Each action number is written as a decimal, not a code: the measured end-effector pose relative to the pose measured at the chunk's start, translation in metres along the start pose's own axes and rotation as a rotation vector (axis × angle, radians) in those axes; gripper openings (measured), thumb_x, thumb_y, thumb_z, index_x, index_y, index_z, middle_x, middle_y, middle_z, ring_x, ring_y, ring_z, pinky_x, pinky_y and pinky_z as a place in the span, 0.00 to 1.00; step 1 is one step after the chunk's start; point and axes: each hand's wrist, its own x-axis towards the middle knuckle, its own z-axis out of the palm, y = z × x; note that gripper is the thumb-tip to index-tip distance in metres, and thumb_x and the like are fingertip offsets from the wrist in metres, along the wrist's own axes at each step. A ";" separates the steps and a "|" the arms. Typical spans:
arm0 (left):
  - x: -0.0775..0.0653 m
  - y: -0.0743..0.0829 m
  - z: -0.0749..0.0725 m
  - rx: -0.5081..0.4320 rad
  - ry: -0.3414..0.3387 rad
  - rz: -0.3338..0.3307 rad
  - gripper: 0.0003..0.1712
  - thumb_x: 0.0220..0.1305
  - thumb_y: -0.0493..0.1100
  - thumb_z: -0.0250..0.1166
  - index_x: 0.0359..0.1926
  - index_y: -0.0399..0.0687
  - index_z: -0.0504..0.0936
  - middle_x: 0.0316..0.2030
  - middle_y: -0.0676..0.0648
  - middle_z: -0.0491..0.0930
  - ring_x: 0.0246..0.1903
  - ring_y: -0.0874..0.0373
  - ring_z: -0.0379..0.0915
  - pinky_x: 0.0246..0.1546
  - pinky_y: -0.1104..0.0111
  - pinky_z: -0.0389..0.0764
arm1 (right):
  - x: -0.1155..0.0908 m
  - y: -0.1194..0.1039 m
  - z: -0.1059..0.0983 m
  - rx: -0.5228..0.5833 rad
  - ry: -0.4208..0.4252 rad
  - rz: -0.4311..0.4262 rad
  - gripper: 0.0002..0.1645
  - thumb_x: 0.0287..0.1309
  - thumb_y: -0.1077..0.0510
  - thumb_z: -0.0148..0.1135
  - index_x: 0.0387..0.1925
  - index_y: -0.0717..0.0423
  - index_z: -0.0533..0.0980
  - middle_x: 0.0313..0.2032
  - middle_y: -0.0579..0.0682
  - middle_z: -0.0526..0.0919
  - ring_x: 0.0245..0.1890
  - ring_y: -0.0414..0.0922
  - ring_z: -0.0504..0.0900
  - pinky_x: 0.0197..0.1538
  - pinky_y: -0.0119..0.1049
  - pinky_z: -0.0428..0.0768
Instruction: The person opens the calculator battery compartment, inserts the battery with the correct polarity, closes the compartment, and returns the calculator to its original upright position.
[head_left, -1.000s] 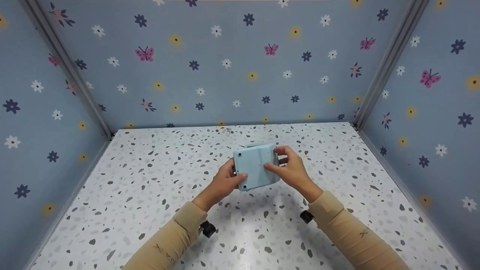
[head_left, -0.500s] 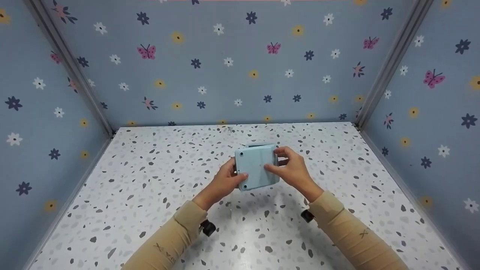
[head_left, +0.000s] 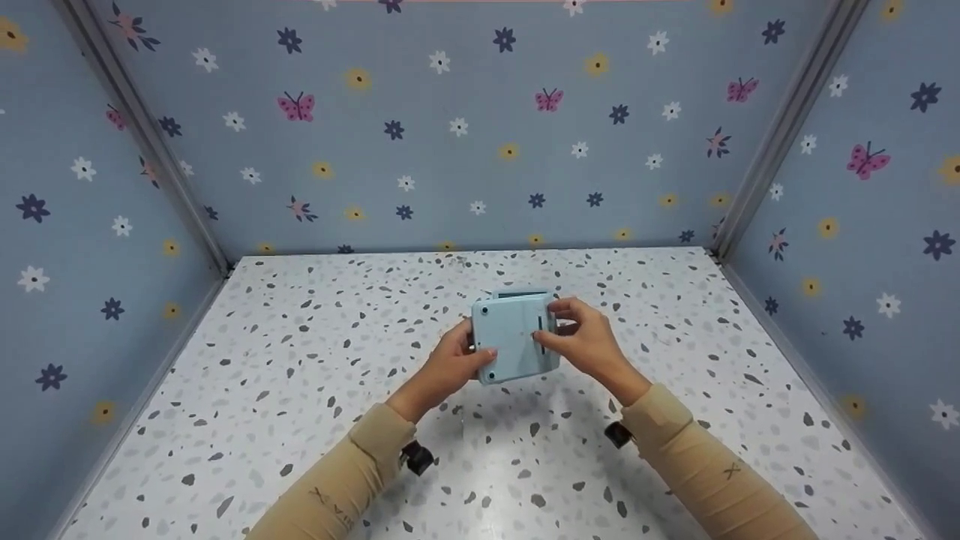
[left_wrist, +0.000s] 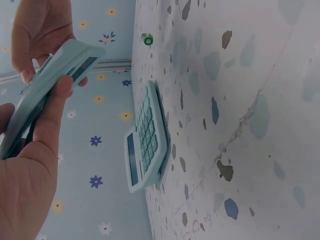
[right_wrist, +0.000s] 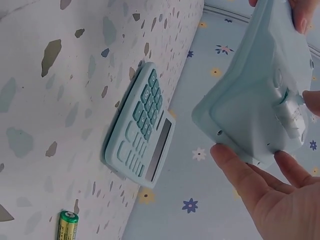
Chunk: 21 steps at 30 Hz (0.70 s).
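A light-blue calculator (head_left: pixel 510 330) is held up above the table, its back facing the head camera. My left hand (head_left: pixel 450 358) grips one side, thumb flat on the back. At the opposite side my right hand (head_left: pixel 589 337) pinches the calculator, with the thumb on the battery cover (right_wrist: pixel 291 119) and fingers on the far edge. A dark gap shows beside that cover, which sits partly shifted out of place. Behind the held calculator, a second light-blue calculator (right_wrist: pixel 140 127) lies on the table, keys up. Its screen (left_wrist: pixel 132 159) is dark.
A green and yellow battery (right_wrist: pixel 68 225) stands or lies on the speckled white table (head_left: pixel 337 450), near the second calculator. Blue flower-patterned panels (head_left: pixel 480 127) close the back and both sides.
A dark slot has appeared on the calculator's back beside my right thumb, as the battery cover has slid toward the right edge. My left hand keeps its grip nearly unmoved.
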 end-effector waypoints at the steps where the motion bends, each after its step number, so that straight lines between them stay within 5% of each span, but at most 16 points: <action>1: 0.000 -0.001 0.000 -0.006 -0.001 0.003 0.34 0.80 0.35 0.59 0.82 0.41 0.62 0.73 0.33 0.75 0.71 0.35 0.76 0.61 0.46 0.88 | 0.000 0.001 -0.001 0.010 -0.006 -0.001 0.30 0.63 0.58 0.78 0.64 0.60 0.79 0.63 0.64 0.85 0.55 0.60 0.90 0.58 0.56 0.90; 10: 0.000 -0.003 -0.004 -0.075 -0.009 0.004 0.34 0.81 0.34 0.57 0.82 0.39 0.59 0.74 0.31 0.73 0.70 0.35 0.76 0.61 0.47 0.88 | -0.001 0.007 -0.003 0.117 -0.023 -0.073 0.29 0.67 0.62 0.74 0.67 0.59 0.79 0.69 0.67 0.81 0.56 0.65 0.90 0.59 0.60 0.89; 21: 0.001 -0.005 -0.006 -0.112 -0.007 -0.012 0.34 0.82 0.34 0.57 0.83 0.40 0.59 0.74 0.31 0.73 0.71 0.35 0.76 0.62 0.46 0.87 | -0.002 0.008 -0.004 0.097 -0.063 -0.060 0.25 0.70 0.61 0.72 0.67 0.57 0.83 0.72 0.62 0.79 0.57 0.63 0.90 0.60 0.63 0.87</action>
